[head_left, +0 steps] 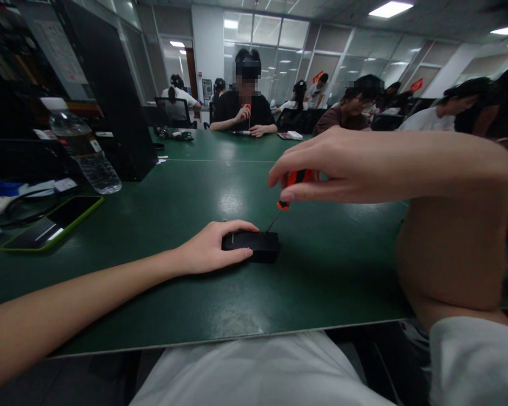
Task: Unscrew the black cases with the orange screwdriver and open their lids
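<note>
A small black box-shaped device (pixel 263 245) lies on the green table (pixel 186 304). My left hand (pixel 214 248) grips its left end, thumb on the near side and fingers along the far side. My right hand (pixel 317 166) is above and to the right, its fingers closed round the orange and black handle of a screwdriver (pixel 283 204). The thin shaft slants down to the left, and its tip meets the top of the device near its far edge.
On the left are a phone in a green case (pixel 53 224), a tilted water bottle (pixel 87 152), cables and a black cabinet (pixel 114 96). Across the table a person in black (pixel 226 110) holds an orange-handled tool. Other people sit further back and right.
</note>
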`<state>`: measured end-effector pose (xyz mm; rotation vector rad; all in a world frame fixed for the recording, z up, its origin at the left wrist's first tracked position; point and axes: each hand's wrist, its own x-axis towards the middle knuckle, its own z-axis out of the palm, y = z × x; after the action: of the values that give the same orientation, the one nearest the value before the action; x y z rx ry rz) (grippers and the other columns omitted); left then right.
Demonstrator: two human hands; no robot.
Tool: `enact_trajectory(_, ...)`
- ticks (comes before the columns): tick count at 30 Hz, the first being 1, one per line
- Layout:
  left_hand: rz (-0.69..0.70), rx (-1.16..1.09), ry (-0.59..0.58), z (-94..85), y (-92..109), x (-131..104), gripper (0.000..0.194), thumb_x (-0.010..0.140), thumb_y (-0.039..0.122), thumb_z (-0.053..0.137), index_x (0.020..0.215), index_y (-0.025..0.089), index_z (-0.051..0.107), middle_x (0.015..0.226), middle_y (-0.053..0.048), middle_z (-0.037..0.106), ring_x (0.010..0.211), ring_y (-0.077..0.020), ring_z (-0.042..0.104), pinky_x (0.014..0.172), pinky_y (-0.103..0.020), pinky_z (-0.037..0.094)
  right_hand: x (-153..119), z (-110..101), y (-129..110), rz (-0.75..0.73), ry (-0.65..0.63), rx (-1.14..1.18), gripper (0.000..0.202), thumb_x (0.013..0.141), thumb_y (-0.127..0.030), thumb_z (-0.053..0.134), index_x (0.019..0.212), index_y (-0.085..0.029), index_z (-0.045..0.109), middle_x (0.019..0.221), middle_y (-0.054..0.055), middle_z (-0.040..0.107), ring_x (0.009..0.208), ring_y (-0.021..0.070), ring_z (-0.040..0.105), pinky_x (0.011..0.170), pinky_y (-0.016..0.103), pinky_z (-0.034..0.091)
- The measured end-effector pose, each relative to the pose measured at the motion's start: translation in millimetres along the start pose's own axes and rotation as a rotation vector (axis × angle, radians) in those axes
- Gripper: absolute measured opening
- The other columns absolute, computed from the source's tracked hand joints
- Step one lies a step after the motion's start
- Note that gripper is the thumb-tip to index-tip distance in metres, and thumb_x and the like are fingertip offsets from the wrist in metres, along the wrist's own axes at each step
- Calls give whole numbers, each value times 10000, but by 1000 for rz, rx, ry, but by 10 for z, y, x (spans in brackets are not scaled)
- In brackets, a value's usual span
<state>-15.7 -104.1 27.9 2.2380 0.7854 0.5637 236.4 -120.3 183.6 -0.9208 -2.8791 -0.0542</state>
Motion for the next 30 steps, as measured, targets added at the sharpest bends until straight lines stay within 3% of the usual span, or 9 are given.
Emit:
enact_trajectory(3,-6,-1,-2,2,3,7,436,904,386,686,1297,203,639,1194,-37,712,997,-204,668,887,-292,489,40,18,9,-77,5,-54,285,982,-283,466,1132,-240,705,1022,30,738,879,187,661,811,327,461)
enact_trajectory(6,-12,1,-4,2,1,11,447,906,395,683,1306,203,635,1196,-38,710,984,-201,671,866,-286,494,67,37,36,-149,27,-56,274,926,-286,563,1163,-262,698,1172,37,713,1036,225,646,853,338,461)
enact_trajectory(11,-9,7,-4,-2,10,4,442,910,401,675,1303,202,637,1215,-44,708,1012,-211,669,902,-301,490,94,63,25,-68,61,-56,240,953,-327,545,1069,-241,736,979,40,739,942,217,659,834,334,452)
enact_trajectory(16,-3,6,2,-1,13,2,443,903,399,680,1296,199,641,1192,-46,716,980,-209,674,902,-308,492,89,65,-16,-167,47,-48,260,900,-314,598,1121,-240,712,1221,52,693,984,217,648,858,348,450)
enact_trajectory(21,5,13,6,0,10,0,444,899,399,682,1294,202,646,1169,-46,724,956,-211,678,891,-312,494,82,79,-16,-36,78,-72,232,943,-372,562,1017,-242,739,884,37,730,871,216,647,805,345,443)
enact_trajectory(26,-5,7,8,-3,18,3,456,895,417,678,1292,193,650,1189,-55,721,974,-216,676,907,-315,497,86,65,3,-120,51,-39,248,897,-343,609,1102,-249,713,1173,49,708,985,227,635,826,340,442)
enact_trajectory(30,-7,7,0,-4,23,3,460,897,417,670,1302,200,645,1180,-54,725,950,-212,675,895,-318,500,105,71,3,-14,50,-32,253,937,-414,582,1032,-231,730,955,43,737,860,204,647,793,328,444)
